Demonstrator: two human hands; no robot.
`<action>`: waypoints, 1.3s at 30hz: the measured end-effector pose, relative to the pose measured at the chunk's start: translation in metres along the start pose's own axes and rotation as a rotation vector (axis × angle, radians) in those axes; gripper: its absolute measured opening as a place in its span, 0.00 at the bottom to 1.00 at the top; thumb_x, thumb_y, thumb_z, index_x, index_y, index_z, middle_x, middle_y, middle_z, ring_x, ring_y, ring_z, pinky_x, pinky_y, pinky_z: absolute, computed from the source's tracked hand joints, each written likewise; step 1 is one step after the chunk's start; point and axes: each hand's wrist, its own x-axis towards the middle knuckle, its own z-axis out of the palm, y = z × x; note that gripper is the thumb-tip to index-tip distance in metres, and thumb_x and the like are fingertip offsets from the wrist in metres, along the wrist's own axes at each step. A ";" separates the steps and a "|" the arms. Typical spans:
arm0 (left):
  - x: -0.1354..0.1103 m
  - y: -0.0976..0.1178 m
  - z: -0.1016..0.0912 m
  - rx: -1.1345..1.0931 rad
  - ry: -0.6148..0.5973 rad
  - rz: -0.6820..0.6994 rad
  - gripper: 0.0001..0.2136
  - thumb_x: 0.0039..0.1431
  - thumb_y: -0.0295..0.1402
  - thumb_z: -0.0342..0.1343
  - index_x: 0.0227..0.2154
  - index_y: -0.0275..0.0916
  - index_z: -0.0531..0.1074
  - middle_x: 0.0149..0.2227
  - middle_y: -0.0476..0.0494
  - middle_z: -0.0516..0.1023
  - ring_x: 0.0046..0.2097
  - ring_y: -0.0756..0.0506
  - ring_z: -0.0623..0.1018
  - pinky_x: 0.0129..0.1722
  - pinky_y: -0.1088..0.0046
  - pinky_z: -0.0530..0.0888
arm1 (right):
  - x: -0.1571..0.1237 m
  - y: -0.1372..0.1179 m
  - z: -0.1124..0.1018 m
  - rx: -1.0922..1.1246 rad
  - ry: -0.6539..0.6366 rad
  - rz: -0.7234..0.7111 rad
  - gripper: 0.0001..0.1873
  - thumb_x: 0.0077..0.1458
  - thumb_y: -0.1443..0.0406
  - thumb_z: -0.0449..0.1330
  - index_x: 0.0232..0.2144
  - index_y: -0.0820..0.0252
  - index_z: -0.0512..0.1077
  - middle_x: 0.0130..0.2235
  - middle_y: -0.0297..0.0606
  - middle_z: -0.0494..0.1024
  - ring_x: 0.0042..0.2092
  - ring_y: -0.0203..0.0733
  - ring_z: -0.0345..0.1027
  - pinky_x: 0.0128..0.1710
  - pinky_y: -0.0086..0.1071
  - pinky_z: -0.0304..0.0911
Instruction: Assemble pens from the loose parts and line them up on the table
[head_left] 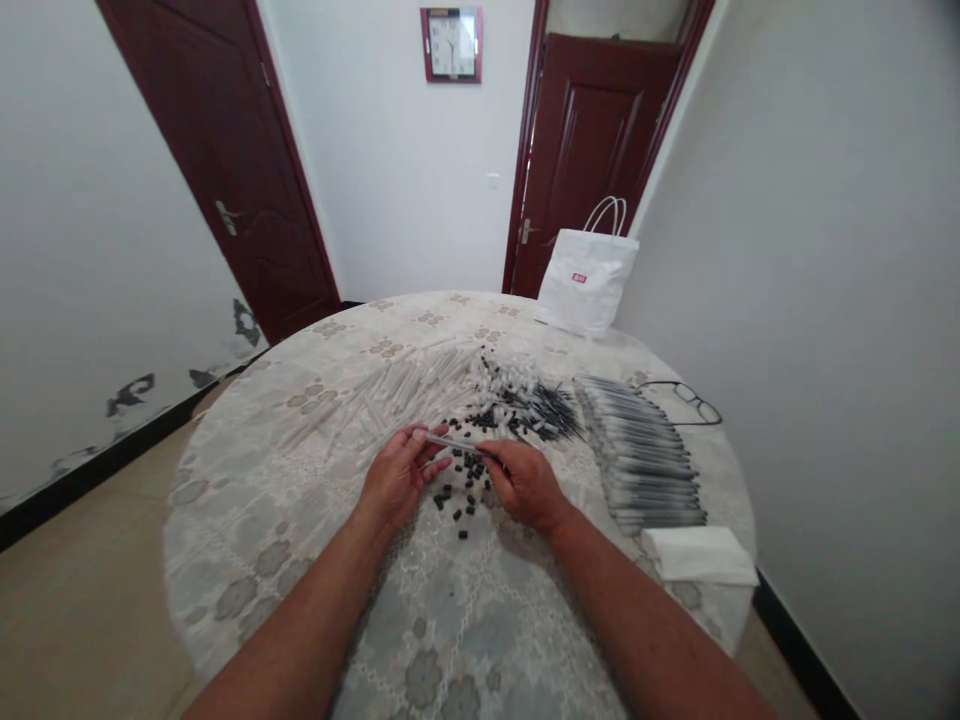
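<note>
Between my two hands, a clear pen barrel lies nearly level above the table. Its left end is pinched by my left hand, with the other fingers partly spread. The fingers of my right hand close round the right end, hiding that tip. Small black plugs are scattered on the cloth below and between the hands. Beyond them lie loose clear barrels, a heap of small white caps and a bunch of dark thin refills.
Rows of assembled pens lie at the right, beside eyeglasses and a folded white cloth or tissue. A white paper bag stands at the table's back right. A patterned cloth covers the round table.
</note>
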 end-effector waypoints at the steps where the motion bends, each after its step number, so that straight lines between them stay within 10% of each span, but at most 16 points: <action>1: 0.001 0.000 -0.001 0.006 0.003 -0.001 0.09 0.59 0.34 0.60 0.41 0.40 0.69 0.50 0.38 0.79 0.46 0.45 0.81 0.41 0.68 0.81 | 0.001 0.000 0.000 0.006 0.000 0.008 0.15 0.64 0.64 0.52 0.49 0.57 0.74 0.46 0.44 0.80 0.48 0.44 0.74 0.51 0.38 0.66; 12: 0.010 -0.005 -0.002 0.063 0.097 0.063 0.08 0.60 0.33 0.59 0.41 0.38 0.70 0.47 0.37 0.80 0.47 0.43 0.81 0.45 0.66 0.81 | 0.011 -0.014 0.022 0.777 0.024 0.723 0.13 0.54 0.62 0.57 0.41 0.61 0.74 0.30 0.35 0.79 0.22 0.34 0.70 0.21 0.29 0.68; 21: 0.011 -0.005 -0.003 0.152 0.113 0.093 0.09 0.60 0.36 0.59 0.41 0.39 0.70 0.49 0.37 0.79 0.49 0.42 0.81 0.43 0.68 0.81 | 0.014 -0.005 0.035 1.226 0.016 1.002 0.14 0.53 0.58 0.63 0.36 0.62 0.70 0.26 0.34 0.77 0.21 0.32 0.68 0.19 0.26 0.66; 25: 0.009 -0.003 -0.001 0.220 0.103 0.099 0.14 0.58 0.39 0.61 0.44 0.39 0.71 0.50 0.37 0.79 0.50 0.40 0.80 0.42 0.65 0.81 | 0.015 -0.005 0.028 0.885 -0.064 0.885 0.10 0.57 0.58 0.60 0.35 0.59 0.72 0.26 0.32 0.76 0.22 0.34 0.67 0.22 0.27 0.64; 32: 0.003 -0.001 -0.006 0.453 0.033 0.081 0.21 0.50 0.42 0.68 0.45 0.38 0.77 0.45 0.38 0.82 0.40 0.40 0.83 0.44 0.62 0.81 | 0.009 -0.016 0.010 -0.061 -0.129 0.243 0.09 0.62 0.64 0.58 0.45 0.56 0.74 0.43 0.38 0.79 0.45 0.42 0.70 0.48 0.34 0.61; 39: -0.005 0.001 0.002 0.541 -0.078 0.061 0.20 0.48 0.41 0.69 0.43 0.37 0.78 0.44 0.34 0.82 0.38 0.37 0.83 0.40 0.58 0.81 | 0.018 -0.007 -0.048 -0.544 -0.219 0.173 0.04 0.60 0.65 0.60 0.36 0.57 0.76 0.39 0.42 0.74 0.44 0.45 0.65 0.44 0.35 0.60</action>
